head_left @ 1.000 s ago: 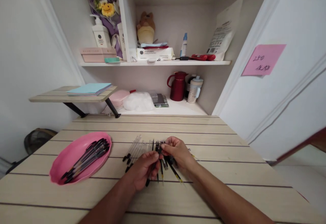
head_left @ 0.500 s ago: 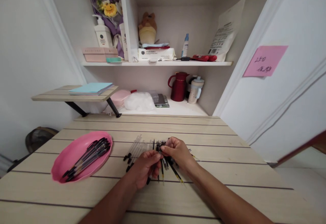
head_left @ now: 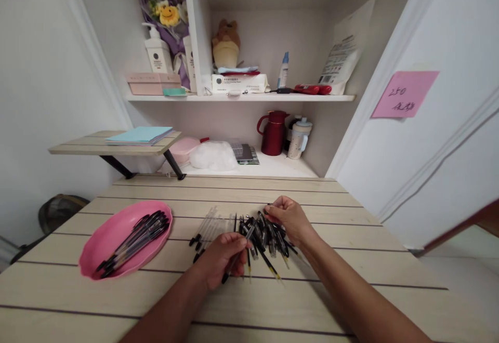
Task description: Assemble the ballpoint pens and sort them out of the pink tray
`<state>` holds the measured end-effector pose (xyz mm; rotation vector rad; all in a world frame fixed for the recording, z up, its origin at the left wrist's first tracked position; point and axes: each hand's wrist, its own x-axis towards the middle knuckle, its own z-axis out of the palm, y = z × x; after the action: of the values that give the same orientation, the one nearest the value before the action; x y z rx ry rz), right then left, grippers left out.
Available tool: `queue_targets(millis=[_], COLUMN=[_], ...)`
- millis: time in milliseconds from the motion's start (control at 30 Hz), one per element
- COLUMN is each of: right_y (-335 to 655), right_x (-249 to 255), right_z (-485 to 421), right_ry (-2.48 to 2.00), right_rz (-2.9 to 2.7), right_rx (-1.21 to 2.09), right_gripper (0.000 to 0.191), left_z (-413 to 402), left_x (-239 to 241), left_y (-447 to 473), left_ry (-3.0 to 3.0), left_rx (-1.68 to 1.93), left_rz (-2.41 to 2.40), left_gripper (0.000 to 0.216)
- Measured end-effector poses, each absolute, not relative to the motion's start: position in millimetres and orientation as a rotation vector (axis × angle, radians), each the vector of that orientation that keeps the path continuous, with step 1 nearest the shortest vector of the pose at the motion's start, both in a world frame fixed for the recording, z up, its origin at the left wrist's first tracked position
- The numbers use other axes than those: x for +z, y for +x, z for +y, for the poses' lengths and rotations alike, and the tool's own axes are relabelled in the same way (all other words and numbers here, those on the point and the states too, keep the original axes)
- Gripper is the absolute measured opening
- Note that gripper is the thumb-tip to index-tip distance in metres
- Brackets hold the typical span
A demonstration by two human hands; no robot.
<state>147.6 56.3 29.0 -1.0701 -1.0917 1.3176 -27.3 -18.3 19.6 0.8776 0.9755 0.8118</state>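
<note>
My left hand [head_left: 228, 260] is closed around a pen [head_left: 249, 233], which slants up to the right with its black end below the fingers. My right hand [head_left: 288, 218] is off to the right, thumb and index finger pinched on a small black pen part [head_left: 267, 208], mostly hidden by the fingertips. Below it lies a heap of black pen caps [head_left: 273, 236]. Refills with yellowish ends [head_left: 273, 268] stick out toward me from the heap. Clear pen barrels [head_left: 208, 226] with black ends lie side by side behind my left hand.
A pink dish [head_left: 88, 260] at the left holds several black pens [head_left: 136, 241]. A small raised shelf [head_left: 78, 145] bears blue paper [head_left: 140, 135]. Behind the slatted tabletop [head_left: 351, 301], a cabinet holds a red jug [head_left: 273, 134], a cup [head_left: 299, 139] and a plastic bag [head_left: 213, 156].
My right hand has moved right and slightly away from me, apart from my left hand, uncovering the heap of black caps. My left hand stays nearly in place, still holding the pen.
</note>
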Motion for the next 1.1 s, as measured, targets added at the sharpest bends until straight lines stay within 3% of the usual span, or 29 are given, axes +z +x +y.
queue_targets(millis=[400,567,667,833,900,1100], right_y=[169.2,174.0,174.9,152.8,144.3,169.2], right_x=[30.6,41.0,41.1,30.4,26.8,35.5], right_z=[59.2,58.5,59.5,49.0,45.7,66.7], right_ry=[-1.583,-1.605,-1.581,-1.302,-1.192,-1.086], right_rz=[-2.135,-2.276,-2.145,-1.731,-1.573,-0.987], right_rx=[0.746,0.566,0.673,1.443,1.611,1.441], right_gripper=[0.007,0.013,0.021,0.023,0.023,0.024], left_z=[-16.5,-18.1,-17.5,-16.5,-17.3,-13.8], left_x=[18.5,20.1,18.3,11.3,10.7,13.8], left_y=[-21.3,-19.6,-19.1,-18.0,-17.8,-25.6], left_ry=[0.977,0.987,0.991,1.05,1.074,1.185], left_rx=[0.91,0.856,0.867,0.873,0.858,0.839], left_rz=[1.269,1.287,1.263,1.156,1.129,1.244], left_gripper=[0.028,0.027,0.027,0.032,0.031,0.022])
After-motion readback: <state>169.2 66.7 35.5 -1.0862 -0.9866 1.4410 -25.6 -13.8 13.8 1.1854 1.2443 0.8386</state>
